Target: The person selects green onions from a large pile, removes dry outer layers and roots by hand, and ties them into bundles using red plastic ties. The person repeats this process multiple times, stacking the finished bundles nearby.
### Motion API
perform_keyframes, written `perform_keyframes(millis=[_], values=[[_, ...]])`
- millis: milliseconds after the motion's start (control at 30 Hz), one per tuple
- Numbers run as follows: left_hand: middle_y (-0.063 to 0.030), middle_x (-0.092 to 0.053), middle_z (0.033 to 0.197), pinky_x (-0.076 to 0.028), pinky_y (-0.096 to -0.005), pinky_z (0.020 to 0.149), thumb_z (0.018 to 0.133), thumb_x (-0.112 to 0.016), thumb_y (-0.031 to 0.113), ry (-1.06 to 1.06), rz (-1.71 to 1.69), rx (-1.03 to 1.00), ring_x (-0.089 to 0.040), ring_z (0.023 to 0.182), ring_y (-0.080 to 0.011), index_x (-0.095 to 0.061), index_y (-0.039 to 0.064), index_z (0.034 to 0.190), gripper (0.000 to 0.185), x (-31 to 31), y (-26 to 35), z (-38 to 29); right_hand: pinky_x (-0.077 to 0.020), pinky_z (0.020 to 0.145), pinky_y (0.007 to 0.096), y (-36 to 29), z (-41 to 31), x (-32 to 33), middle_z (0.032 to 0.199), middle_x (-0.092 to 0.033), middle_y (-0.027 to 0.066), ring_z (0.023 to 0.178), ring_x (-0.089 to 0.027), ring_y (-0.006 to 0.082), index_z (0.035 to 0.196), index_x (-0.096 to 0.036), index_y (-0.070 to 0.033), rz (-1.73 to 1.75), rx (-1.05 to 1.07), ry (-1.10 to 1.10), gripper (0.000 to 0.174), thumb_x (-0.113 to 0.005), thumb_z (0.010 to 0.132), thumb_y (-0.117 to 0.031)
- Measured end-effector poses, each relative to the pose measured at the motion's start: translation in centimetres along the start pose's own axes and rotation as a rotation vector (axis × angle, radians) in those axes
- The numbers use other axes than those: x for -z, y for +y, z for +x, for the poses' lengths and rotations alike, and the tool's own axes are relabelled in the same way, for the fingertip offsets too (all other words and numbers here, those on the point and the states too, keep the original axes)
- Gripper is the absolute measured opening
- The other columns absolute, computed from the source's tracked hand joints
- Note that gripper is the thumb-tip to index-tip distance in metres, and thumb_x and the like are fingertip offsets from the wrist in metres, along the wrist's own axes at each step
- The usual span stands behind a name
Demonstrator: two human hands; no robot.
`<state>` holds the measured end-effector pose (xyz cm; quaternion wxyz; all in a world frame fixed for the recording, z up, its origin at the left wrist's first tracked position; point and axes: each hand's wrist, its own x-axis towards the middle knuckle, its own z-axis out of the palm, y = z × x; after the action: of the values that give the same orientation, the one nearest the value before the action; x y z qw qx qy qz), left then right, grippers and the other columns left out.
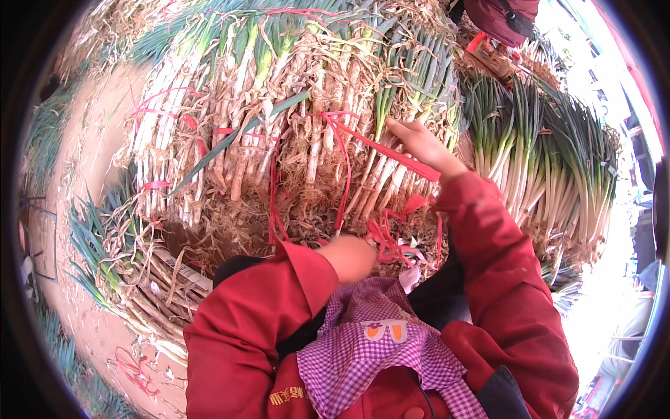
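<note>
My left hand [349, 259] is balled low in front of my lap, its fingers mostly hidden. Into its upper side runs a narrow red plastic strap [345, 196]. My right hand [424, 146] reaches over the scallion bundle [379, 180], its extended fingers beside the stalks. A broader, straight red strap [395, 153] runs from the neighbouring scallions to just under my right wrist; whether the curled fingers hold it is hidden. Both straps meet near the tied scallion stalks [314, 131]. Below lies a tangle of red straps [387, 241], next to my left hand.
Tied scallions [167, 120] spread leftward, roots towards me. Cleaner white-stalked scallions [539, 157] stand to the right. More scallions [152, 283] lie at lower left near loose red strap [135, 371] on the ground. A maroon bag-like item [502, 21] is at top right.
</note>
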<state>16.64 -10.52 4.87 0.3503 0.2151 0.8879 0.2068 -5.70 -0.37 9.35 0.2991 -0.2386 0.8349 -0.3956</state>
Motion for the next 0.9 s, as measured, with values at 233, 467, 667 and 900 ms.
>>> perform_keyframes(millis=[233, 467, 667, 900], values=[[-0.0174, -0.072, 0.094, -0.056, -0.0441, 0.073, 0.077, -0.06, 0.017, 0.118, 0.043, -0.047, -0.071, 0.086, -0.032, -0.074, 0.003, 0.089, 0.023, -2.6, 1.2, 2.4, -0.0431, 0.103, 0.0404, 1.0, 14.4, -10.6, 0.132, -0.055, 0.0103, 0.126, -0.049, 0.0272, 0.118, -0.068, -0.016, -0.824, 0.41, 0.144, 0.033, -0.057, 0.089, -0.029], [-0.0189, -0.071, 0.094, -0.056, -0.0456, 0.073, 0.082, -0.055, 0.018, 0.041, 0.037, -0.033, -0.07, 0.084, -0.0346, -0.073, 0.003, 0.091, 0.025, -0.3, 1.4, 1.7, -0.0506, 0.082, 0.0349, 7.1, 12.5, -2.1, 0.096, -0.066, 0.0094, 0.092, -0.062, 0.0245, 0.11, -0.068, -0.01, -0.062, 0.1, 0.189, 0.025, -0.054, 0.091, -0.019], [-0.0238, -0.064, 0.073, -0.051, -0.0504, 0.065, 0.103, -0.032, 0.04, 0.722, -0.551, -0.261, -0.063, 0.066, -0.0413, -0.061, 0.001, 0.095, 0.049, 2.1, 0.5, 3.4, -0.0408, 0.05, 0.0299, 16.8, -3.7, 10.4, 0.063, -0.055, 0.0014, 0.057, -0.054, 0.0151, 0.083, -0.06, -0.007, 0.981, -0.378, 0.38, 0.013, -0.055, 0.09, -0.016], [-0.0095, -0.068, 0.086, -0.05, -0.0386, 0.067, 0.103, -0.044, 0.029, 1.113, -0.406, -0.546, -0.067, 0.075, -0.028, -0.06, 0.006, 0.115, 0.031, 3.5, 6.1, 7.9, -0.0474, 0.058, 0.026, 3.3, -28.0, 8.3, 0.063, -0.058, 0.0063, 0.051, -0.054, 0.0151, 0.068, -0.061, -0.002, 0.449, 0.167, 0.112, 0.028, -0.052, 0.092, -0.013]])
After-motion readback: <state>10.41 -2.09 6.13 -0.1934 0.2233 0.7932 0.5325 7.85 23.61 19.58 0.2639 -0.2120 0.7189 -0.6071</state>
